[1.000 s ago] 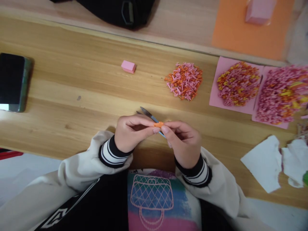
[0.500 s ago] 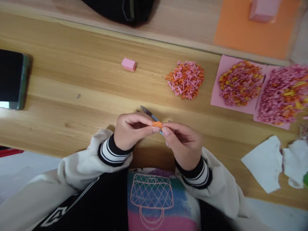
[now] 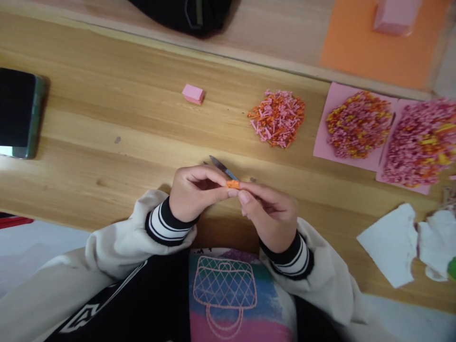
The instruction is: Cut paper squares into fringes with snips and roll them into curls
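My left hand (image 3: 192, 192) pinches a small orange piece of folded paper (image 3: 232, 184) between thumb and forefinger. At the piece's right end, my right hand (image 3: 272, 213) has its thumb and forefinger closed on it too. Under the fingers lies what looks like a pair of scissors (image 3: 221, 166), dark tips pointing up and left; my hands hide its handles. Beyond the hands rests a heap of small pink and orange twisted paper bits (image 3: 277, 118). A little stack of pink paper strips (image 3: 193, 94) sits farther left.
Two pink sheets at right bear a pink, orange and yellow heap (image 3: 358, 124) and a larger heap (image 3: 416, 147). Torn white tissue (image 3: 390, 244) lies nearer. A phone (image 3: 17, 111) is at far left. Behind are a black bag (image 3: 199, 16) and an orange sheet (image 3: 381, 57) under a pink block.
The view has shifted slightly, so the table items appear a little to the right. Both hands stay together on the orange piece, with only slight finger movement.
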Motion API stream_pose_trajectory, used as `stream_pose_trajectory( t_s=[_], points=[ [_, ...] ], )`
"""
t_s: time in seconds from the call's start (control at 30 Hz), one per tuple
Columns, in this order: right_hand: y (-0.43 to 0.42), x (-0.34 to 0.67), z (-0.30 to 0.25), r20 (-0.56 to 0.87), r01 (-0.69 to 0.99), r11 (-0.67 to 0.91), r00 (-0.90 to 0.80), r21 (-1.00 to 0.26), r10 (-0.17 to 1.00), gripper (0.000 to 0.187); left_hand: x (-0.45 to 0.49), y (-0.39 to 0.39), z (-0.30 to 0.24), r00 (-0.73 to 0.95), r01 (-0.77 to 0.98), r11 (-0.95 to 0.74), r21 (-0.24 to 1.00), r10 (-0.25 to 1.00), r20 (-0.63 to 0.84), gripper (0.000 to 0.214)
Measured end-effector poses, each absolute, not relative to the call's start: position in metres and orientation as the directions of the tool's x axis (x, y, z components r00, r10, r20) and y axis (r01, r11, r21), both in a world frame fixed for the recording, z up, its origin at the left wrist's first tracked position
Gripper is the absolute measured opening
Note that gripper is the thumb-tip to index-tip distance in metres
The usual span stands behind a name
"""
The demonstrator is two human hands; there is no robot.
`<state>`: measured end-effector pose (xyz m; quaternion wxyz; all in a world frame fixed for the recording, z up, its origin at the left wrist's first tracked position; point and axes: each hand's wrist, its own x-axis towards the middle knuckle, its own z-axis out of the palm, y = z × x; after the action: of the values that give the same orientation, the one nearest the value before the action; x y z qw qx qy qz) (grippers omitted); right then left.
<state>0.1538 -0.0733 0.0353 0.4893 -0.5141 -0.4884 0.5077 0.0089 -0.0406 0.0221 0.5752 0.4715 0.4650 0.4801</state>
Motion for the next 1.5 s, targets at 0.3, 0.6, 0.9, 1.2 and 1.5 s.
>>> stream_pose_trajectory(
  t_s=[0.3,0.6,0.9,1.2,1.5],
  points=[
    [-0.073,0.159,0.032,0.06,0.063,0.063,-0.058,-0.996,0.997,0.017,0.01,-0.039,0.026,0.143,-0.06,0.252,0.966,0.96,-0.241,0.032],
    [-0.071,0.166,0.028,0.047,0.005,0.049,-0.172,-0.999,0.984,0.026,0.007,-0.038,0.025,0.321,-0.161,0.413,0.896,0.881,-0.348,0.029],
    [-0.075,0.168,0.024,0.052,-0.069,0.038,-0.21,-0.997,0.976,0.027,0.01,-0.04,0.024,0.367,-0.239,0.32,0.917,0.904,-0.22,0.026],
    [-0.075,0.168,0.028,0.037,-0.044,0.027,-0.252,-0.999,0.967,0.028,0.009,-0.04,0.025,0.385,-0.218,0.353,0.91,0.888,-0.252,0.033],
    [-0.07,0.16,0.023,-0.284,-0.353,-0.351,-0.229,-0.867,0.931,0.019,0.006,-0.038,0.024,0.321,-0.104,0.33,0.938,0.904,-0.283,0.035]
  ],
)
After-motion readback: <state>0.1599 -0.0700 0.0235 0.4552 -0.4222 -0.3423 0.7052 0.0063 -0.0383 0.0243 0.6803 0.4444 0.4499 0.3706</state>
